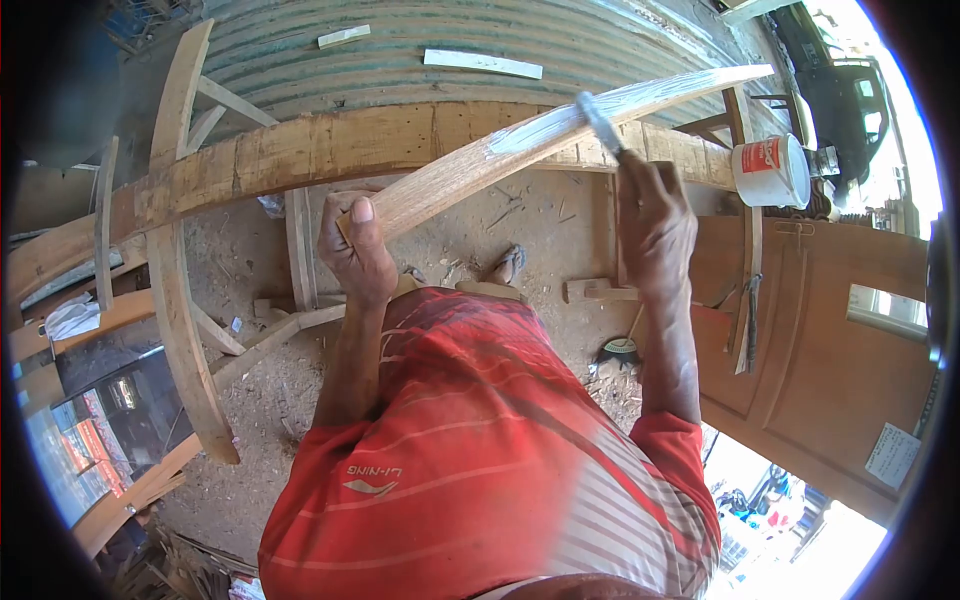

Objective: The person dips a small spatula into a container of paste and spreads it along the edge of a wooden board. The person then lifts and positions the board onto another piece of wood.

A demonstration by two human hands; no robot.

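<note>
Corrugated metal (380, 75) spans the background, with 2 small white strips (482, 64) on it, beyond 1 long beam (380, 145). Slanting over that beam is 1 wooden board (450, 182), its far part coated white. The left hand (358, 245) pinches its near end, thumb on top; the right hand (658, 220) is closed round 1 brush (604, 127), whose tip is at the white coating. 1 white tub (765, 172) sits by the beam's right end

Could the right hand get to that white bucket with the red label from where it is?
Probably yes: the bucket seems close beside the right hand, with nothing visible between, though that hand is already holding a tool.
</note>
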